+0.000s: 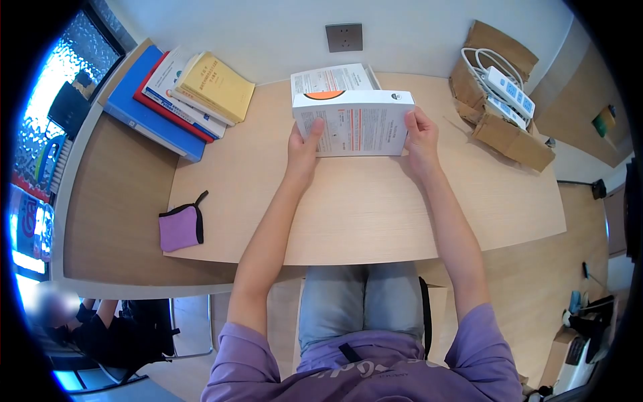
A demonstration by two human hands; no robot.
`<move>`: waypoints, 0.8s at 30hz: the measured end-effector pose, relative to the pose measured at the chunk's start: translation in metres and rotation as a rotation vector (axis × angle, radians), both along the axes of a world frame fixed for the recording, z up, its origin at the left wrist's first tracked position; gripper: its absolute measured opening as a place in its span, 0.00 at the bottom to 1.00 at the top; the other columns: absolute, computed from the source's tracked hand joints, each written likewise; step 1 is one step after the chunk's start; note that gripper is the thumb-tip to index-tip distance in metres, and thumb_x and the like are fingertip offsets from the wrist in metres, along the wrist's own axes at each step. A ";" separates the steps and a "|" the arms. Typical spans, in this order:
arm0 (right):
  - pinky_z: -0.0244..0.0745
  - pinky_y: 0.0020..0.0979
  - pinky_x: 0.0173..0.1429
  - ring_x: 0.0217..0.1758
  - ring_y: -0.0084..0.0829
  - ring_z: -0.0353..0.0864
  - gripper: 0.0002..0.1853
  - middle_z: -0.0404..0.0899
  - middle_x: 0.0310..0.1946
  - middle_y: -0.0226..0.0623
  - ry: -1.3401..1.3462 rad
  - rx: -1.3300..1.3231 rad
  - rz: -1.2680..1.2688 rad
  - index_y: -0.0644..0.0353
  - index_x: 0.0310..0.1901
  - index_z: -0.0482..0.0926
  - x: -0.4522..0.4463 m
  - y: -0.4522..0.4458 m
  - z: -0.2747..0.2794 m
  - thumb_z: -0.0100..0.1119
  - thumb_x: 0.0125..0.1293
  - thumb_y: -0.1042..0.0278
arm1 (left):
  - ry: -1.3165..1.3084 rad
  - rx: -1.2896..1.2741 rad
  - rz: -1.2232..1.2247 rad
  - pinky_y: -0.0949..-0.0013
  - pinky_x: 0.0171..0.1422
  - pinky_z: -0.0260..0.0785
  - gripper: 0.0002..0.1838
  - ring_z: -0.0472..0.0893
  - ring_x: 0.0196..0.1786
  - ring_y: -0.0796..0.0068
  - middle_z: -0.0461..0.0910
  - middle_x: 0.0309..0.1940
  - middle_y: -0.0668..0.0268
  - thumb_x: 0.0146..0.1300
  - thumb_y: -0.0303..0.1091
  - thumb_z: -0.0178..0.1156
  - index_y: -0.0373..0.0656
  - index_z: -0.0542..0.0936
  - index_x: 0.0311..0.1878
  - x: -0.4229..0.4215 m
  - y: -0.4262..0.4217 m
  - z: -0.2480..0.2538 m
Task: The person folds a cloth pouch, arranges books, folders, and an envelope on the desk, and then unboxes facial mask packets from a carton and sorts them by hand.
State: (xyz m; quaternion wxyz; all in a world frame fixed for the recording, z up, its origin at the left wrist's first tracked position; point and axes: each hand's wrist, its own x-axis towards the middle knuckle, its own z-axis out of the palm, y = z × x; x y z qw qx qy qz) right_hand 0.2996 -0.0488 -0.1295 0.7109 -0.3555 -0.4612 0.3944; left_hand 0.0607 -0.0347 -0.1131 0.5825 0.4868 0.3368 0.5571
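Between my two hands is a white cardboard box (362,127) with orange and grey print and an orange patch on its top edge. My left hand (305,149) grips its left side, thumb on the printed face. At the right end, my right hand (420,137) is closed on the box's edge with the fingers curled. Right behind it, near the wall, a second white printed box (328,78) stands on the desk, partly hidden by the held one. I cannot tell whether the two boxes touch.
Books and a blue binder (151,110) lie stacked at the back left. A purple pouch (181,226) rests near the front left edge of the desk (362,221). An open carton (516,144) holds white power strips (510,90). Another person (100,335) sits at lower left.
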 end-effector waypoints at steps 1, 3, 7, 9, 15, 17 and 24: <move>0.68 0.21 0.44 0.39 0.18 0.73 0.18 0.76 0.38 0.25 -0.017 0.006 -0.002 0.65 0.42 0.82 0.000 -0.001 0.002 0.63 0.66 0.55 | -0.001 0.000 0.000 0.67 0.64 0.65 0.33 0.72 0.60 0.71 0.73 0.58 0.60 0.66 0.48 0.61 0.35 0.65 0.64 0.000 0.000 -0.001; 0.67 0.22 0.44 0.38 0.18 0.72 0.19 0.75 0.38 0.25 -0.050 0.018 -0.006 0.67 0.42 0.83 0.000 -0.004 0.005 0.63 0.66 0.55 | 0.000 0.010 0.004 0.67 0.63 0.65 0.32 0.73 0.60 0.71 0.74 0.57 0.60 0.66 0.48 0.62 0.35 0.65 0.63 0.000 0.000 -0.001; 0.69 0.24 0.42 0.37 0.21 0.73 0.19 0.76 0.35 0.29 -0.175 0.036 -0.196 0.68 0.41 0.82 -0.012 -0.011 0.009 0.58 0.70 0.55 | -0.008 0.018 0.022 0.68 0.63 0.65 0.31 0.74 0.59 0.72 0.75 0.56 0.60 0.66 0.48 0.62 0.34 0.67 0.62 0.001 0.003 -0.005; 0.70 0.26 0.41 0.36 0.23 0.74 0.18 0.76 0.33 0.32 -0.412 0.092 -0.386 0.67 0.42 0.81 -0.018 -0.016 0.012 0.55 0.72 0.56 | 0.002 0.020 0.054 0.68 0.63 0.65 0.31 0.74 0.58 0.72 0.76 0.56 0.60 0.66 0.48 0.62 0.34 0.67 0.62 0.002 0.003 -0.006; 0.64 0.26 0.37 0.31 0.25 0.67 0.23 0.69 0.26 0.32 -0.545 0.313 -0.647 0.67 0.30 0.73 -0.028 -0.019 0.016 0.46 0.76 0.53 | 0.025 0.023 0.066 0.69 0.62 0.66 0.31 0.75 0.57 0.73 0.77 0.55 0.60 0.67 0.50 0.60 0.33 0.68 0.61 0.005 -0.001 -0.009; 0.67 0.29 0.37 0.31 0.31 0.72 0.20 0.72 0.27 0.37 -0.547 0.310 -0.675 0.66 0.37 0.77 -0.024 -0.020 0.016 0.46 0.75 0.56 | 0.008 0.027 0.056 0.70 0.61 0.66 0.31 0.75 0.56 0.73 0.77 0.54 0.60 0.67 0.50 0.60 0.33 0.68 0.61 0.008 -0.001 -0.015; 0.65 0.30 0.32 0.25 0.34 0.69 0.22 0.70 0.23 0.40 -0.526 0.272 -0.637 0.68 0.28 0.72 -0.009 -0.016 0.011 0.44 0.76 0.58 | 0.091 0.137 0.101 0.70 0.58 0.68 0.27 0.77 0.53 0.73 0.79 0.50 0.59 0.69 0.49 0.58 0.33 0.71 0.57 0.016 -0.014 -0.007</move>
